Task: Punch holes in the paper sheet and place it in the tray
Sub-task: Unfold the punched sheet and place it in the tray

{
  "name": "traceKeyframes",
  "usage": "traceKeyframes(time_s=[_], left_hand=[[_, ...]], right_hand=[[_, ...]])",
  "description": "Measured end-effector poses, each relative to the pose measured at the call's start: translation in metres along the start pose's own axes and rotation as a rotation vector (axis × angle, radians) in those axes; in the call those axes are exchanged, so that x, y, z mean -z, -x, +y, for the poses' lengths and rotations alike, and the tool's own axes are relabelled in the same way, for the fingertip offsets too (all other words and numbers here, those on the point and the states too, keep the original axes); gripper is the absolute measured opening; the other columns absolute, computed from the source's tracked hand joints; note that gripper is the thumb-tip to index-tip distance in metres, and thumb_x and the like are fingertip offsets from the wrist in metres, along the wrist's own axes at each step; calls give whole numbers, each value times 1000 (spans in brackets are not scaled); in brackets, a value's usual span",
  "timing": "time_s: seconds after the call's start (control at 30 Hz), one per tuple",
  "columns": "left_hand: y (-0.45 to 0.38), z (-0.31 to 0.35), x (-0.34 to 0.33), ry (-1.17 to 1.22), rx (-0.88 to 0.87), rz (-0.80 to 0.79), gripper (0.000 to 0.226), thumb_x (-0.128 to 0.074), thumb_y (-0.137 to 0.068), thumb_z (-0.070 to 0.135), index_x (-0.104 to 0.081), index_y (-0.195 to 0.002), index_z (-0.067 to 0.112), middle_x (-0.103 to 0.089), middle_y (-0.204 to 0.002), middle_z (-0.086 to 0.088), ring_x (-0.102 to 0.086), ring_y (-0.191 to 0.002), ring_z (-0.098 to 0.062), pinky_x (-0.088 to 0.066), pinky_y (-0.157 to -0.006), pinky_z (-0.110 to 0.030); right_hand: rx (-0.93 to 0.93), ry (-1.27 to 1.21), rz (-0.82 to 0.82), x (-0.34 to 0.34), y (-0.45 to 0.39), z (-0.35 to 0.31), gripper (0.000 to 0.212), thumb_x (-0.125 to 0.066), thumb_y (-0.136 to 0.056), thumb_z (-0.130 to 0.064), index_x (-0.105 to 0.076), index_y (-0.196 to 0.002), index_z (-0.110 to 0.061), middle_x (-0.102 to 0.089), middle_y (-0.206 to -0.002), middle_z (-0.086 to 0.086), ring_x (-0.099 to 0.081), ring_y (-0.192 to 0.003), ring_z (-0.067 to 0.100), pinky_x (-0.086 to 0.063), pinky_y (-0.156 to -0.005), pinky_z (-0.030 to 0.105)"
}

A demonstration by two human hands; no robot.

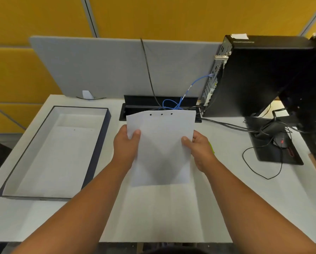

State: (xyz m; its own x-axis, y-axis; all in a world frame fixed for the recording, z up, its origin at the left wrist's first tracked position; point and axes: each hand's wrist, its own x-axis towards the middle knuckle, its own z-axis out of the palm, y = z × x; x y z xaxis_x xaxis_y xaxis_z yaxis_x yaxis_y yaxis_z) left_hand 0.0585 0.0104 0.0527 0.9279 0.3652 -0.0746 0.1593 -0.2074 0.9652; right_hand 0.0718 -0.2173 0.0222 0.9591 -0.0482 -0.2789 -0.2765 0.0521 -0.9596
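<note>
We are working at a white desk (226,208), with a grey divider panel (107,66) standing along its far edge and a black computer tower (259,76) rising at the far right. To our left, the tray (96,153) is lying flat on the desk, a shallow dark-walled box with a pale floor, and as far as we can see nothing is lying in it. Behind the sheet, a black cable slot (140,105) is sitting open with blue and black cables trailing out of it.

We are holding the paper sheet (161,149) up off the desk in front of us, just right of the tray and clear of it. Our left hand (125,145) is gripping its left edge and our right hand (199,149) its right edge; on each side the thumb is pressing on the near face and the fingers are curling behind, so both are clamped on the paper.

Along the sheet's far edge, three punched holes (161,114) are showing as small dark dots. We are judging the punching as done. What is left is the move leftward and the laying of the sheet inside the tray. We are not seeing a punch anywhere; a sliver of bright green is peeking out beside our right wrist, and we cannot tell what it is.
</note>
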Motion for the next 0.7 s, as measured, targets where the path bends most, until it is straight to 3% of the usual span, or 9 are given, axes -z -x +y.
traceKeyframes(time_s=[0.13, 0.2, 0.33, 0.7], left_hand=[[3, 27, 2, 71, -90, 44, 15, -54, -95, 26, -52, -110, 30, -60, -97, 16, -60, -86, 1, -47, -63, -13], [6, 31, 2, 112, -117, 46, 16, -55, -95, 26, -53, -111, 30, -62, -99, 17, -61, -87, 3, -48, -63, -10], [16, 19, 1, 72, -82, -13, 20, -52, -97, 30, -49, -116, 27, -60, -106, 8, -61, -93, -9, -51, -69, -21], [29, -14, 1, -4, -22, -83, 18, -49, -98, 22, -45, -115, 26, -58, -110, 3, -58, -97, -15, -47, -79, -28]], right_hand=[[150, 11, 35, -5, 2, -21, 24, -59, -94, -12, -64, -118, -15, -72, -111, 5, -69, -99, 25, -56, -83, 41], [190, 3, 39, -5, 5, -23, 25, -59, -95, -13, -64, -118, -16, -71, -112, 4, -68, -101, 25, -56, -85, 42], [185, 75, 63, -6, 14, -11, 26, -60, -92, -22, -63, -118, -25, -70, -113, -1, -67, -102, 23, -55, -88, 48], [138, 218, 116, -10, 23, 11, 27, -54, -96, -25, -58, -123, -26, -67, -116, -4, -63, -105, 19, -54, -90, 46]])
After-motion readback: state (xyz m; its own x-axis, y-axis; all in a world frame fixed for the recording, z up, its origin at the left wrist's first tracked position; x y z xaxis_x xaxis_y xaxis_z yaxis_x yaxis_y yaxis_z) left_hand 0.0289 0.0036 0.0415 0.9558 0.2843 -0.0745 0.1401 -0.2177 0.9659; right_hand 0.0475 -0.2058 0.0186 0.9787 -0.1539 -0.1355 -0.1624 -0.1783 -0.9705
